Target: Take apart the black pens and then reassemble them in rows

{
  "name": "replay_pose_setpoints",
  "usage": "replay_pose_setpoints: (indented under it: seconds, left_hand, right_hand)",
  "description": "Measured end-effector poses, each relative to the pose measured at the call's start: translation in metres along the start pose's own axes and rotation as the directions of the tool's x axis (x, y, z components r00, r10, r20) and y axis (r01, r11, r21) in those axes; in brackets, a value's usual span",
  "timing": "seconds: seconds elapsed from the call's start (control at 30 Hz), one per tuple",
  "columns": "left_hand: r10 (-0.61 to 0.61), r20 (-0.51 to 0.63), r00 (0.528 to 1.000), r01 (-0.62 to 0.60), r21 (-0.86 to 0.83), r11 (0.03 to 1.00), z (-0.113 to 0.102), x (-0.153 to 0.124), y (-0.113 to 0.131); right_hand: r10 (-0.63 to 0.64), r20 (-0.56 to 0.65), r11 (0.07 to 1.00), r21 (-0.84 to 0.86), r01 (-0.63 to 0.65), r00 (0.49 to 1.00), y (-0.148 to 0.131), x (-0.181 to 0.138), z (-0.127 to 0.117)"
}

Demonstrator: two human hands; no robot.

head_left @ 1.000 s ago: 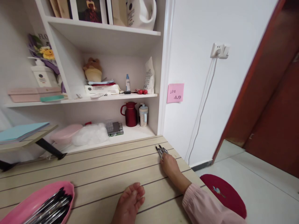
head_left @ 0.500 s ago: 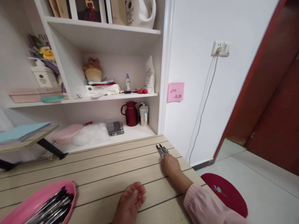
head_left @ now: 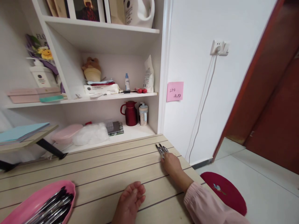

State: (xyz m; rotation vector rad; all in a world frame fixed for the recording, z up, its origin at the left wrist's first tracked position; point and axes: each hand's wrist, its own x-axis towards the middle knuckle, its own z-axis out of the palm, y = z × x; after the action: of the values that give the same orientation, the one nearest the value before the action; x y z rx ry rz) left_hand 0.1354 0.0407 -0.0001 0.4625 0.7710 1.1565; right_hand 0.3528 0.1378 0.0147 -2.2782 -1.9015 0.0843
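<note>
My right hand (head_left: pixel 172 164) reaches to the far right part of the wooden table (head_left: pixel 98 174) and rests over a small bunch of black pens (head_left: pixel 161 149); its fingers are curled on their near ends. My left hand (head_left: pixel 130 199) lies palm up near the table's front edge, its fingers loosely curled and nothing in it. A pink tray (head_left: pixel 35 202) holding several black pens sits at the front left corner.
Behind the table stands a white shelf unit (head_left: pixel 105 96) with a red jug (head_left: pixel 130 113), a cup, a pink box and bottles. A pink sticky note (head_left: pixel 175 91) is on the wall. A red round mat (head_left: pixel 224 191) lies on the floor at right.
Hardly anything differs. My right hand stays on the pens at the far right, and my left hand stays palm up near the front edge. The view has shifted slightly.
</note>
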Motion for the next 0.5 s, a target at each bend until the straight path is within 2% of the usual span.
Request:
replay_pose_setpoints:
  seconds: [0.17, 0.27, 0.33, 0.4, 0.43, 0.5]
  left_hand:
    - [0.02, 0.004, 1.0, -0.02, 0.026, 0.999, 0.0, -0.002, -0.001]
    - [0.047, 0.008, 0.999, -0.048, 0.101, 0.994, 0.002, -0.002, 0.0]
    - [0.092, -0.016, 0.996, -0.085, 0.237, 0.968, 0.004, -0.003, 0.009]
    - [0.187, -0.054, 0.981, -0.14, 0.473, 0.87, 0.002, -0.007, 0.031]
    - [0.252, -0.062, 0.966, -0.162, 0.616, 0.771, -0.001, -0.009, 0.046]
    - [0.41, -0.027, 0.912, -0.199, 0.844, 0.498, -0.017, -0.019, 0.083]
  right_hand:
    - [-0.038, 0.019, 0.999, 0.009, 0.038, 0.999, -0.001, -0.018, -0.014]
    - [-0.172, 0.071, 0.985, 0.044, 0.17, 0.982, -0.016, -0.05, -0.019]
    - [-0.275, 0.121, 0.96, 0.079, 0.267, 0.954, -0.031, -0.076, -0.02]
    - [-0.358, 0.151, 0.932, 0.121, 0.343, 0.921, -0.048, -0.1, -0.017]
    - [-0.405, 0.155, 0.912, 0.146, 0.384, 0.901, -0.055, -0.11, -0.015]
    - [-0.441, 0.158, 0.89, 0.203, 0.408, 0.884, -0.066, -0.125, -0.008]
